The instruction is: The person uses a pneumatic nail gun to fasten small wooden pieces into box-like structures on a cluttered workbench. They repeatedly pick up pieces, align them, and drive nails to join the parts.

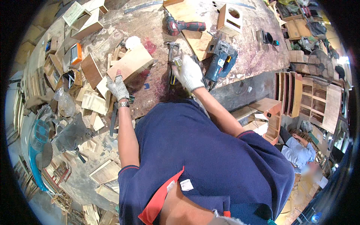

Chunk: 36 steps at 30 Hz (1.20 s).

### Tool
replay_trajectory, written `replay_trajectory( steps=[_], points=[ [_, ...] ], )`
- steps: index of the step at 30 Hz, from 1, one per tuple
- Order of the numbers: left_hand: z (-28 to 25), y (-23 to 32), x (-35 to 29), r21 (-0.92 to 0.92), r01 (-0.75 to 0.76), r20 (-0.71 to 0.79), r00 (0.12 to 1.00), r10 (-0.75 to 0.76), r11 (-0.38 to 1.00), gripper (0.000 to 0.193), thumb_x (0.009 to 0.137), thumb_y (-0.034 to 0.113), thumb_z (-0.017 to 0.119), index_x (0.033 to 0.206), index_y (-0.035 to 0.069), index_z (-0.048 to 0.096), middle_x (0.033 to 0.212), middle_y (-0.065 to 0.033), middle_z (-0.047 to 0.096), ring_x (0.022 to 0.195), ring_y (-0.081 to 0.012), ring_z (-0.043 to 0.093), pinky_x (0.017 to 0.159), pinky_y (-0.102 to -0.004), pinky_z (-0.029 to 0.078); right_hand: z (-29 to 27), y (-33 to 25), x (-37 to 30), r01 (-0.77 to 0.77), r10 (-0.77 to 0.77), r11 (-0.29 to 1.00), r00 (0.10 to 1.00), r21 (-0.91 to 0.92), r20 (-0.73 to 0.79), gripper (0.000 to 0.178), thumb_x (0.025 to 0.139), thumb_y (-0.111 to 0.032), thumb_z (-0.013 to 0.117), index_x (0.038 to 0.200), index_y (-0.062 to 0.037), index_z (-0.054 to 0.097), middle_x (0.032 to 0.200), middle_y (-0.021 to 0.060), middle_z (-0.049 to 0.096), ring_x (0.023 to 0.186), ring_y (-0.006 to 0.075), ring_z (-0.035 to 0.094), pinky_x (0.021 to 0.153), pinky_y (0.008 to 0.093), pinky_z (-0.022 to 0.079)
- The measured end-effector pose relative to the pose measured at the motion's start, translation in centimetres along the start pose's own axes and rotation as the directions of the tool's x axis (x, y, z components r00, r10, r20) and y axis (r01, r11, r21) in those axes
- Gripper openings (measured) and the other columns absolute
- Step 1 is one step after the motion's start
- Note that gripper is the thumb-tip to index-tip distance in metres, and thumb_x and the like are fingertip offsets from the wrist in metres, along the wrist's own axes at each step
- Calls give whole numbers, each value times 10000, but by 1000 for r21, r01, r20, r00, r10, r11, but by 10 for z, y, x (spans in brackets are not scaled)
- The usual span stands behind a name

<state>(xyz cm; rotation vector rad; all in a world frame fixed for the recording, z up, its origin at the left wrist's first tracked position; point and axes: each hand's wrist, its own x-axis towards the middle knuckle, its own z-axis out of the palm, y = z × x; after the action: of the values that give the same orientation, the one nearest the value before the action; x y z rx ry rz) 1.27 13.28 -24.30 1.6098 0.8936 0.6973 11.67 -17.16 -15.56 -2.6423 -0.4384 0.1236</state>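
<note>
My left hand (pixel 119 88), in a grey knitted glove with a bare thumb tip, grips the near left corner of a pale wooden box (pixel 131 62) on the workbench. My right hand (pixel 190 73), in a white glove, is closed around a small tape measure (pixel 177 61); the glove hides part of its grip. Right beside that hand lies a hammer (pixel 172 45), head away from me. A blue jigsaw (pixel 222 63) rests to the right of the hand. Beyond it a red and black cordless drill (pixel 182 25) lies on its side.
Wood offcuts (pixel 93 102) and an orange box (pixel 76 53) crowd the left. A small box with a round hole (pixel 230 19) stands at the back. A blue saw with a round blade (pixel 39 146) is at lower left. Another person (pixel 299 150) is at lower right.
</note>
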Motion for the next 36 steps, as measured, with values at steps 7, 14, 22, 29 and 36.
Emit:
replay_trajectory(
  steps=[7,14,22,29,36],
  points=[
    [-1,13,-6,34,-9,8,1000,8,999,584,994,292,811,1362,-128,636,1182,-165,762,1020,-240,693,961,-387,547,27,14,-54,-271,268,963,953,2,142,709,798,-164,822,1373,35,457,1107,336,686,1025,518,703,899,555,584],
    [1,7,-6,12,-2,-37,999,2,1000,576,934,360,843,1263,-86,687,1157,-221,767,1066,-355,724,995,-435,540,-37,-11,-18,-296,291,954,953,50,88,730,853,-326,789,1422,2,471,1103,320,754,1046,503,739,921,530,587],
    [5,-5,-4,53,-13,-41,999,15,999,649,926,385,860,1286,-117,659,1160,-201,764,1040,-281,712,951,-403,551,-103,-80,33,-139,-52,904,903,404,426,567,930,-204,716,1438,-30,536,903,128,745,630,189,729,611,359,595],
    [4,2,-5,50,-48,-61,997,51,998,655,904,438,866,1246,-86,675,1126,-234,766,1024,-348,732,920,-447,556,-97,-103,43,-66,-96,940,891,334,445,578,929,-215,706,1447,-28,531,920,126,745,619,178,722,618,358,599],
    [5,6,-6,68,-63,-97,993,70,996,639,897,465,866,1220,-58,691,1083,-228,784,982,-371,755,882,-457,568,-90,-103,44,-67,-62,960,896,271,441,541,931,-221,710,1405,-22,541,898,129,739,619,183,721,621,360,598]
  ],
)
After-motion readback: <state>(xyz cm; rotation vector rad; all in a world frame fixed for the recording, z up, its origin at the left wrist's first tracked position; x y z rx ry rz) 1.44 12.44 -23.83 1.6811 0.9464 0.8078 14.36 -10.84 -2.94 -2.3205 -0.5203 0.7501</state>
